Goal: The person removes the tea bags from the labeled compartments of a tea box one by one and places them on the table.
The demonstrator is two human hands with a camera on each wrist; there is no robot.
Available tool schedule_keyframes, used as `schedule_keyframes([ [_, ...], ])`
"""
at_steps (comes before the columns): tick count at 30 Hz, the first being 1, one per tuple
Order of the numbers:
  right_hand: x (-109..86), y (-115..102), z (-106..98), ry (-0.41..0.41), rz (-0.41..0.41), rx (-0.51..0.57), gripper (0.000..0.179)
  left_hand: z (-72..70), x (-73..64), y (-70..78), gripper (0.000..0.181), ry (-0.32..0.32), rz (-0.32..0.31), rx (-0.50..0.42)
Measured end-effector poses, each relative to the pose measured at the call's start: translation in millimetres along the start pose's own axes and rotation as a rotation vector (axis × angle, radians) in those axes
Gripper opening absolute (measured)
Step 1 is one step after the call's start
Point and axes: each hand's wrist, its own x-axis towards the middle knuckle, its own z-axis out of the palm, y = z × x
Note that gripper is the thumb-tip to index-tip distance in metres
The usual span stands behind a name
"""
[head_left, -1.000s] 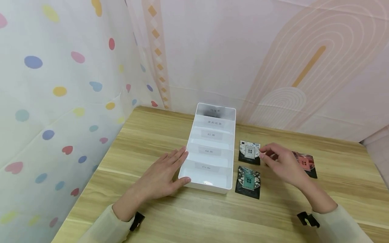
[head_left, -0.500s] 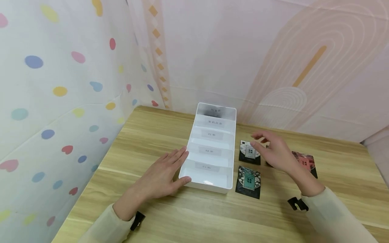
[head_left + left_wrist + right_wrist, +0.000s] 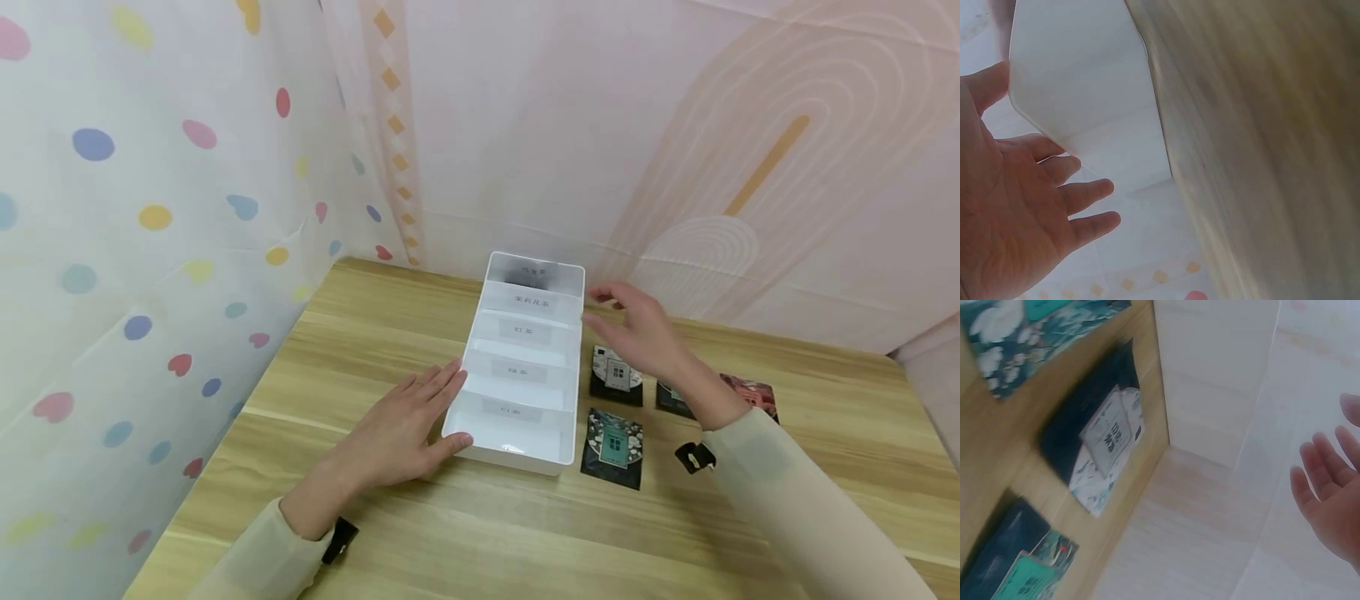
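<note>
A long white box [image 3: 517, 450] with labelled compartments stands on the table. My left hand [image 3: 408, 425] rests against its near left side, fingers straight. The left wrist view shows those fingertips at the edge of the box [image 3: 1085, 81]. My right hand [image 3: 633, 329] hovers beside the right rim, fingers loosely bent; the right wrist view shows that hand [image 3: 1332, 487] holding nothing. Right of the box lie a white-and-black sachet [image 3: 617, 379], a teal-labelled sachet [image 3: 613, 450], another sachet [image 3: 670, 402] partly behind the right wrist, and a red sachet [image 3: 753, 393]. Something dark shows in the farthest compartment.
A wood-grain table [image 3: 465, 542] carries everything. A dotted curtain [image 3: 187, 275] hangs along the left, and a pale patterned cloth [image 3: 525, 150] behind the table's far edge. Black wrist-worn pieces show by both sleeves.
My right hand has moved left and away from me, from over the sachets to the box's right rim, uncovering the sachet beside the white one. My left hand stays put.
</note>
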Motion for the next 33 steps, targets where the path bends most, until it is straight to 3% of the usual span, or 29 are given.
schedule_keyframes([
  [7, 25.4, -4.4, 13.0, -0.036, 0.048, 0.038, 0.047, -0.1, -0.9, 0.4, 0.084, -0.002, -0.007, -0.002],
  [14, 50.1, -0.6, 34.4, -0.071, 0.046, 0.016, 0.055, -0.8, -1.9, -0.6, 0.084, 0.001, -0.006, 0.011],
  [21, 68.5, 5.4, 49.5, -0.09, 0.14, 0.022, 0.059, 0.9, -2.5, -0.5, 0.084, 0.01, -0.009, 0.002],
  [25, 73.5, 11.0, 56.9, -0.134, 0.153, 0.001, 0.061, 1.7, -3.5, -0.9, 0.084, 0.014, -0.007, 0.005],
  [33, 75.9, 15.6, 68.0, -0.159, 0.109, -0.1, 0.043, 3.1, -5.9, -0.6, 0.084, 0.014, -0.003, 0.004],
])
